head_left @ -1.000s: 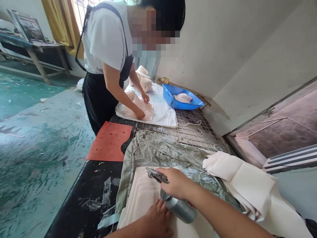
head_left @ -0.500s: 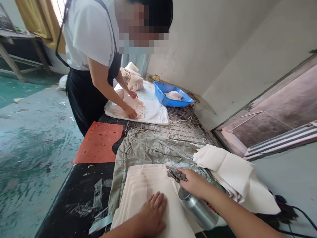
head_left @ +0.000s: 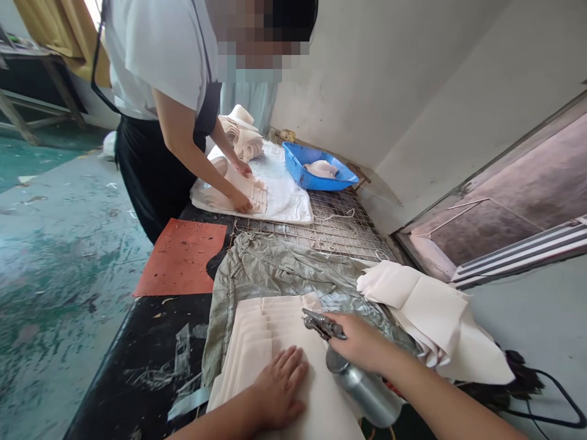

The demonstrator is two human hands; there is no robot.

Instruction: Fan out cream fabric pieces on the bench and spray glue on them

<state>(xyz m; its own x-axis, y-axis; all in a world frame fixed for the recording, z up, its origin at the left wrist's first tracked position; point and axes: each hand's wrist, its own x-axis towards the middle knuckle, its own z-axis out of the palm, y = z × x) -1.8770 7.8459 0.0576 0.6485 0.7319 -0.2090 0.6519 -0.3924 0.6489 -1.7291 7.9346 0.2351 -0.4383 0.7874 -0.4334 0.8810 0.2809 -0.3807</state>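
Spray gun [head_left: 362,386] in right hand [head_left: 360,342], seemingly above layered sheets [head_left: 255,355].

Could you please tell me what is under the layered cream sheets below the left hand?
A crumpled grey-green cloth shows past the far and left edges of the layered cream sheets, on which the bare left hand rests. Whatever lies beneath their middle is covered.
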